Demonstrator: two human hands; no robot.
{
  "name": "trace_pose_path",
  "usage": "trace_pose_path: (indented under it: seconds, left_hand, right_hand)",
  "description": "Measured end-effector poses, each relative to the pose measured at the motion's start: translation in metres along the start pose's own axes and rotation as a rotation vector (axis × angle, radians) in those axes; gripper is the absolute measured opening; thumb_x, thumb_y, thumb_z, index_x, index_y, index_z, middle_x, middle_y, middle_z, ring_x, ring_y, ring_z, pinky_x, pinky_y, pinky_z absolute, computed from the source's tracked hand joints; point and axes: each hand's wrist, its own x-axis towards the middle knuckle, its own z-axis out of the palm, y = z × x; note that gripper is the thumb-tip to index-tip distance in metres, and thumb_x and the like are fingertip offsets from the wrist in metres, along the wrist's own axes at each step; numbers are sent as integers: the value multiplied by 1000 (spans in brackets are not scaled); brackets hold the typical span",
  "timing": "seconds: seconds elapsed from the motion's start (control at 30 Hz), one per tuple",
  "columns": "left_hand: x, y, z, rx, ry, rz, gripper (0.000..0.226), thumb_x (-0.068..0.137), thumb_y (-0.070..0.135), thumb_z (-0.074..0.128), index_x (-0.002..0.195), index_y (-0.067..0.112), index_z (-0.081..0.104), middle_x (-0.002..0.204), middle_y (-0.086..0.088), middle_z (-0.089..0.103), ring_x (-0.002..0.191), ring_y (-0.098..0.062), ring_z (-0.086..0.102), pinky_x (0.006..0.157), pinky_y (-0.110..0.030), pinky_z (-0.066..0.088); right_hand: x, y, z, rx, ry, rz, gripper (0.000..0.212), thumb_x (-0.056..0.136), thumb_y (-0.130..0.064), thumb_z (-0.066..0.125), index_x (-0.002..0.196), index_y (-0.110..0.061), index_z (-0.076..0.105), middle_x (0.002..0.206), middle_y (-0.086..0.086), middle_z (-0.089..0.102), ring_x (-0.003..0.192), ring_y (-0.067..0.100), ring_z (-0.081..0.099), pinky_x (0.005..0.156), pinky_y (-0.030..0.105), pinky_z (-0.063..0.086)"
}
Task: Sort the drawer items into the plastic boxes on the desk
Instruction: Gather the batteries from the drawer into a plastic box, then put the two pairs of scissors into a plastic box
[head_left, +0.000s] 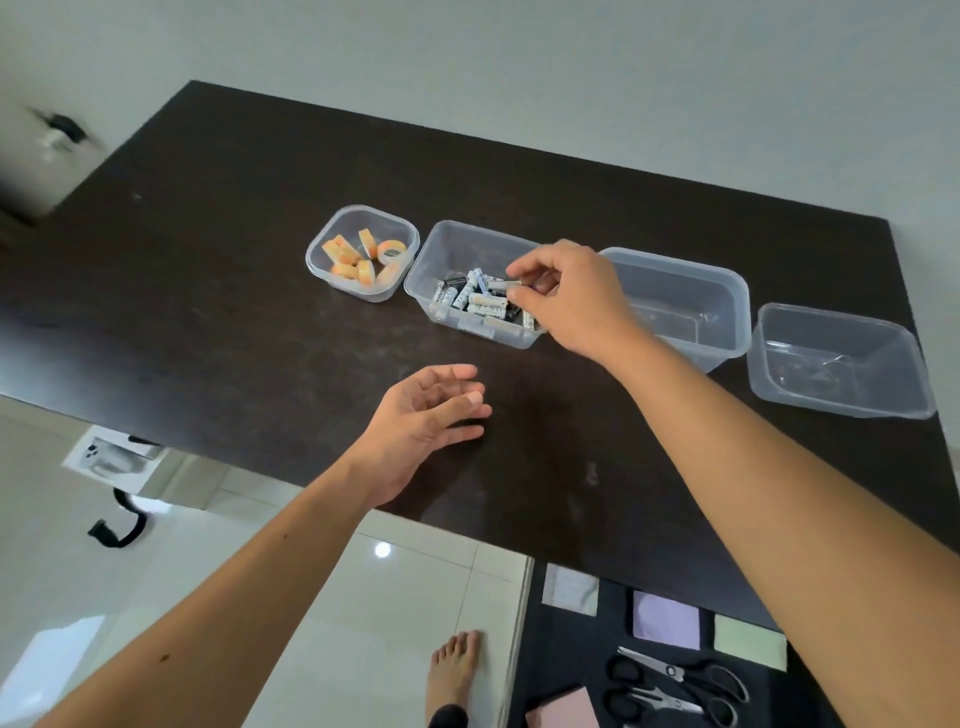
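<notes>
right hand (566, 301) pinches a battery (503, 285) lying crosswise, pointing nine o'clock, just above the battery box (441, 249)

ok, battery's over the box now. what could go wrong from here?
1. The right hand pinches the battery only at the fingertips above the battery box; it could slip and bounce off the pile onto the desk.
2. The tape box stands right beside it, so a stray battery could land there.
3. The forearm hangs close over the empty box and might nudge it.
</notes>
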Motion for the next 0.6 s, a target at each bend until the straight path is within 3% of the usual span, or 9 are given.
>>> trace_pose_path:
  seconds: [0.27,0.4,0.6]
  left_hand:
    - [3,-20,5,54,-50,4,50,79,17,80,127,10,67,122,-18,73,116,-35,73,102,-43,58]
    - [-3,-32,14,37,-53,53,46,83,12,82,127,11,67,120,-14,74,117,-35,72,106,-47,55]
    - [-31,-55,71,124,-220,11,51,82,17,78,131,10,64,129,-19,70,120,-33,71,106,-47,56]
  right_hand:
    - [-35,15,-14,64,66,17,14,95,-15,74,103,-23,81,94,-11,72,77,4,65,70,10,49]
    - [-86,24,-36,111,95,47,13,96,-16,74,105,-22,82,99,-8,75,88,8,65,74,15,53]
    - [-196,62,-60,120,16,116,15,96,-13,76,108,-21,80,100,-7,73,89,11,67,77,13,52]
